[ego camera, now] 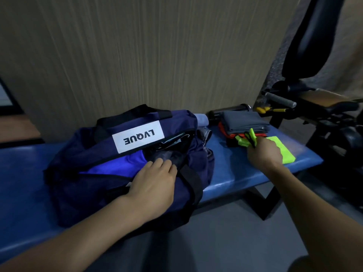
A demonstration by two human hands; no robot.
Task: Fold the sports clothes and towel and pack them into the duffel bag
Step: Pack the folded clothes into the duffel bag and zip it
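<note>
- Gripping a bunch of neon yellow-and-black cloth [247,139], the right hand [263,154] is curling its fingers round it just in front of the stack of folded clothes [244,123].
- Left hand [155,185] is lying on the near lip of the duffel bag [94,154], fingers bent over the edge of the opening — whether they are pinching the fabric, I cannot tell.
- Duffel bag is sitting on the left part of the blue bench [233,173], its zip mouth gaping toward the right; bright blue lining and dark cloth are showing inside, and a white LVQUE label [138,136] is facing up.
- Black strap [193,185] is running down the bag's near side, right beside the left hand.
- Folded stack — grey on top, red and black beneath — is resting near the bench's far right end, close to the wall [147,52].
- Flat neon green piece [282,150] is lying on the bench just right of the right hand, reaching close to the bench's right edge.
- Bare blue bench is showing between the bag and the stack, leaving an open strip between the two hands.
- Dark bottle [229,110] is lying behind the stack against the wall.
- Black exercise machine [314,107] is crowding the bench's right end, its handle sticking out toward the stack.
</note>
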